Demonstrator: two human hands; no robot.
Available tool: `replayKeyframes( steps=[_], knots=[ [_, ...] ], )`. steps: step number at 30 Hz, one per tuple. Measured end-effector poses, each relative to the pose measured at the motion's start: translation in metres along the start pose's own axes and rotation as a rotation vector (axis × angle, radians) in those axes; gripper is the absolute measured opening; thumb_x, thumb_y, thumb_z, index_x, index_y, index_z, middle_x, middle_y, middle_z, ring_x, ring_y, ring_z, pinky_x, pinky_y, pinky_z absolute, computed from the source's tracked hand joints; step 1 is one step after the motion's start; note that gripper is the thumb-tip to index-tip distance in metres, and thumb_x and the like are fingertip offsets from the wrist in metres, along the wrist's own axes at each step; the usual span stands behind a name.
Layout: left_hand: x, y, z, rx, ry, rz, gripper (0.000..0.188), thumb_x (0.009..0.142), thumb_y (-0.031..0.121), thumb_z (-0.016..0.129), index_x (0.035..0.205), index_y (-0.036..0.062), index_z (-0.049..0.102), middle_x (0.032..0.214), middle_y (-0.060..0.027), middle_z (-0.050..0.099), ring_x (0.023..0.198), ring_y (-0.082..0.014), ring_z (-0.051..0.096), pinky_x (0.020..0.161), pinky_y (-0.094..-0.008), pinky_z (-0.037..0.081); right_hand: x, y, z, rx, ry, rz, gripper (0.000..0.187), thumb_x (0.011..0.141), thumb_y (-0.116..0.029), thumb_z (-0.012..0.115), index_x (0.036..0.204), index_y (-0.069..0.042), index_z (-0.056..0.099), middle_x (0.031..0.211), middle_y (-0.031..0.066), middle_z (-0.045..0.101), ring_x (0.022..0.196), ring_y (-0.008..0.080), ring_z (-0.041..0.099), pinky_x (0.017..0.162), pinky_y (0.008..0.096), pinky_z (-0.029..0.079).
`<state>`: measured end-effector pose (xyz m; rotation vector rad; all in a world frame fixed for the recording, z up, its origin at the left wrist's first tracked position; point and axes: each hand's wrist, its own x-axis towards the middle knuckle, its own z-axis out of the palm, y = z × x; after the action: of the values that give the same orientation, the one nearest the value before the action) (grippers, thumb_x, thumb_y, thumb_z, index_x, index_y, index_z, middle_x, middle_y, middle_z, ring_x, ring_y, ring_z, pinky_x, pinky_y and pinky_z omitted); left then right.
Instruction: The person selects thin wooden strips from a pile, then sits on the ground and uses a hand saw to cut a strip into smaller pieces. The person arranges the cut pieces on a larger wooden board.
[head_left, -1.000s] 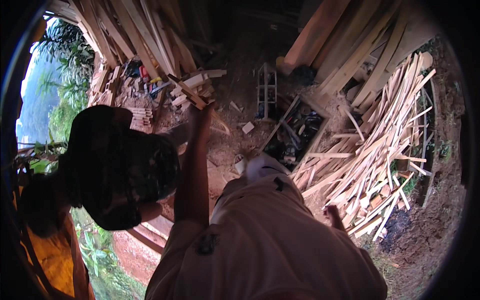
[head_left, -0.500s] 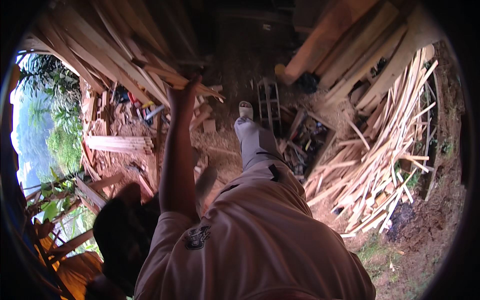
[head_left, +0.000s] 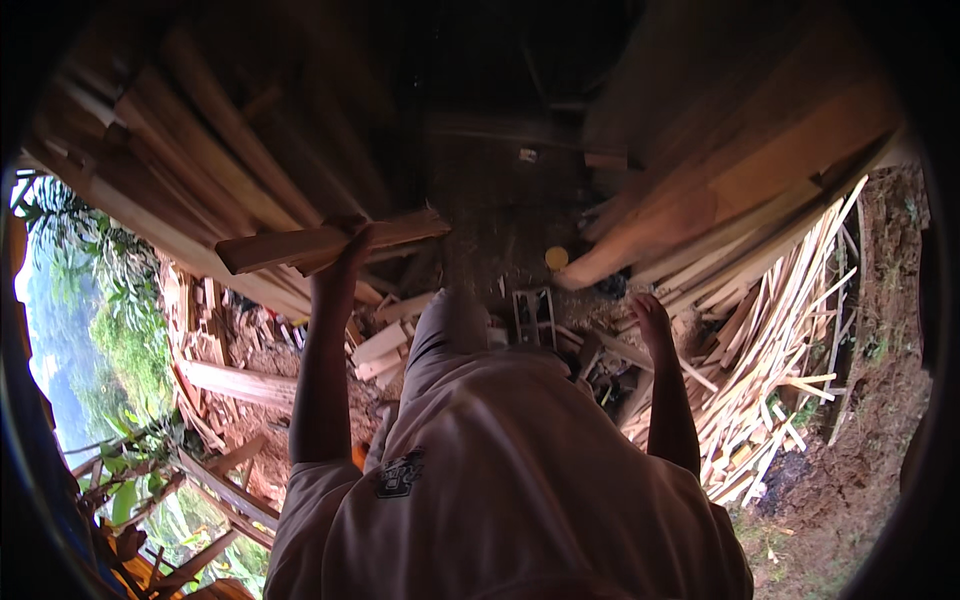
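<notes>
My left hand (head_left: pixel 350 243) is closed around a short, rough board (head_left: pixel 275 248) with a splintered right end. The board lies crosswise in front of stacked planks (head_left: pixel 215 150) at the left. At my right side, my right hand (head_left: pixel 652 318) hangs with loosely bent fingers and nothing visible in it. It is nearest to a large heap of thin wood strips (head_left: pixel 770 345), apart from them.
Long timbers (head_left: pixel 740 215) lean at the right, blurred. On the dark floor ahead are a yellow round thing (head_left: pixel 556 259) and a small ladder-like frame (head_left: pixel 534 317). Wood offcuts (head_left: pixel 380 345) lie by my legs. Stacked boards (head_left: pixel 240 383) sit further left, with greenery beyond.
My view has moved forward. The board in my left hand now shows crosswise. My right hand has come into view, and a dark figure at the lower left has left it.
</notes>
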<state>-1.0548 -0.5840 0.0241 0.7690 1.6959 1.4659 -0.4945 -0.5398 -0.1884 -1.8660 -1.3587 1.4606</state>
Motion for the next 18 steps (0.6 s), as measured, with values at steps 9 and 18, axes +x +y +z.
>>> replayKeyframes(
  steps=[9, 18],
  knots=[
    [0.243, 0.046, 0.058, 0.063, -0.242, -0.033, 0.026, 0.082, 0.011, 0.083, 0.101, 0.0062, 0.066, 0.097, -0.0034, 0.069, 0.091, -0.0125, 0.065, 0.077, -0.0270, 0.056, 0.252, -0.152, 0.068, -0.103, -0.368, -0.001, 0.019, 0.099, -0.015, 0.061, 0.113, -0.005, 0.068, 0.103, 0.0061, 0.071, 0.094, 0.0151, 0.065, 0.082, 0.0310, 0.053],
    [0.525, 0.122, 0.136, 0.042, -0.258, -0.238, 0.038, 0.080, 0.023, 0.085, 0.108, 0.0086, 0.065, 0.101, -0.0044, 0.067, 0.098, -0.0167, 0.067, 0.082, -0.0329, 0.060, 0.277, -0.061, 0.097, -0.045, -0.214, 0.775, 0.025, 0.099, -0.027, 0.054, 0.112, -0.008, 0.062, 0.082, 0.0094, 0.065, 0.068, 0.0271, 0.066, 0.063, 0.0446, 0.055]
  ],
)
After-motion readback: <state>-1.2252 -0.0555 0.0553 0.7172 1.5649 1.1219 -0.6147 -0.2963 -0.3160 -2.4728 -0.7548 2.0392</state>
